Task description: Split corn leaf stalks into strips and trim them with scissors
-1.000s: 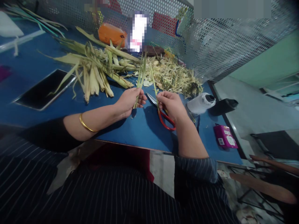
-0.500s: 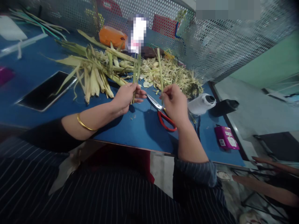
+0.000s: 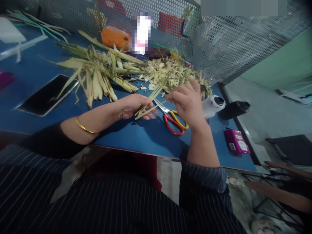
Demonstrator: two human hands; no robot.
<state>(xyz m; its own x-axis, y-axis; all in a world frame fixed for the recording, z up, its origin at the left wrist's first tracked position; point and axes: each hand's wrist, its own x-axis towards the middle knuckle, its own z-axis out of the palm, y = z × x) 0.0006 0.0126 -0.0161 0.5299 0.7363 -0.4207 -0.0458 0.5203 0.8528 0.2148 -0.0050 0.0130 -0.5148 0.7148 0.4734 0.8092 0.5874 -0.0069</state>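
**Right hand (image 3: 188,104) pinches one green strip (image 3: 157,106) while left hand (image 3: 135,106) grips a bundle of strips (image 3: 157,90)**

The left hand is partly curled, its thumb pressing the bundle of strips against the fingers, and the strips slant up and away to the right. A gold bangle (image 3: 85,126) circles that forearm. The right hand has thumb and forefinger closed on the far end of the single green strip, its other fingers raised and loosely spread; the strip's near end passes by the left fingers, though whether it touches them is unclear.

Just below the strip, scissors (image 3: 165,110) with one red and one yellow handle lie on the blue worktop (image 3: 143,139). Beyond the hands sit corn husks (image 3: 98,86), one leaf reaching over a dark flat panel (image 3: 46,96), and a heap of shredded scraps (image 3: 180,76). A white spool (image 3: 212,105), partly hidden by the right hand, stands near a black spool (image 3: 234,110). A purple packet (image 3: 236,141) lies nearer the worktop's right edge.
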